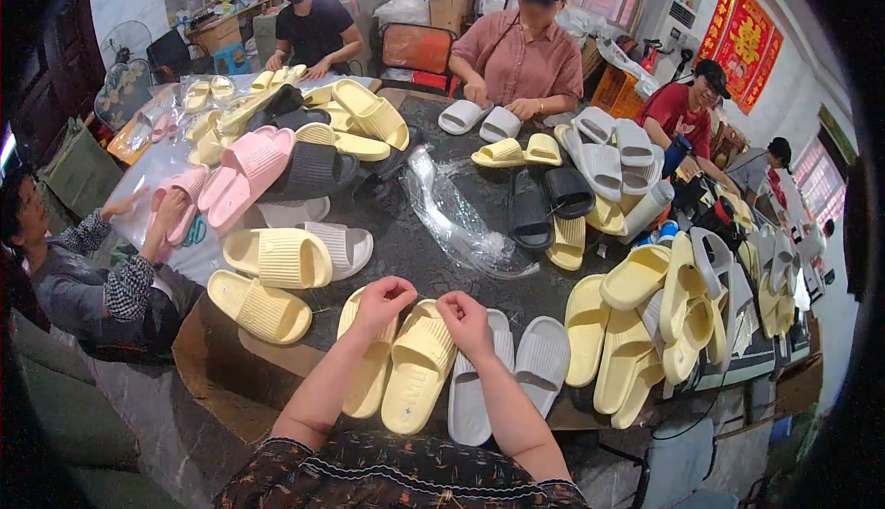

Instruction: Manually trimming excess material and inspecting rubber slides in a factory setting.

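Both my hands are raised over a pair of yellow slides at the table's front edge. My left hand [385, 301] is closed in a pinch above the left yellow slide [368, 375]. Close by, my right hand [464, 321] is also pinched, over the strap of the right yellow slide [417, 371]. Anything between the fingertips is too small to make out. To the right lies a pair of grey slides [541, 361], partly behind my right forearm. Another yellow pair, with its upper slide [277, 257], lies to the left.
Crumpled clear plastic [452, 214] lies mid-table. Yellow slides [627, 352] are piled at right, grey ones [599, 163] behind them. Black slides [530, 209] and pink slides [247, 177] stand around. Several co-workers sit about the table; one at left handles a pink slide [184, 197].
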A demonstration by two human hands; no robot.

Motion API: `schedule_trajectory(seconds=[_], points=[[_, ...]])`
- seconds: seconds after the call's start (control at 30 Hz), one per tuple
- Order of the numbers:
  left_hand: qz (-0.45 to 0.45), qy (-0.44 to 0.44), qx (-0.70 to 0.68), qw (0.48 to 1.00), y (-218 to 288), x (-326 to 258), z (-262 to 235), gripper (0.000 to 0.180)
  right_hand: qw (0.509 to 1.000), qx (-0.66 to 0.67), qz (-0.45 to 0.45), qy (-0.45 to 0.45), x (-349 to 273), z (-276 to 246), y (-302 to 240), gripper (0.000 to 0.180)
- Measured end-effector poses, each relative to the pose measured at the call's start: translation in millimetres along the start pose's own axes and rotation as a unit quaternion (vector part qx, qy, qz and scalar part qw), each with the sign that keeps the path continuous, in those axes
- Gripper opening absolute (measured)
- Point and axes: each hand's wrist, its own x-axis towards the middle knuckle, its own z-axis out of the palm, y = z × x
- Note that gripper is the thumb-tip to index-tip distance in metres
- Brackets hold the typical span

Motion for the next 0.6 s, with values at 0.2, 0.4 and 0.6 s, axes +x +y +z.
schedule_trajectory(seconds=[0.2,0.4,0.6], points=[[0.025,-0.046,0.087,0.995,8,-6,4,0.012,1.0,-0.026,0.004,0.002,0,0,5,0.021],[0.006,-0.007,-0.002,1.0,6,-4,2,0.012,0.991,-0.125,-0.039,-0.028,-4,-5,-20,0.02],[0.008,0.007,0.011,1.0,5,-1,-1,0.013,0.999,-0.043,0.01,-0.005,0,-2,-8,0.02]])
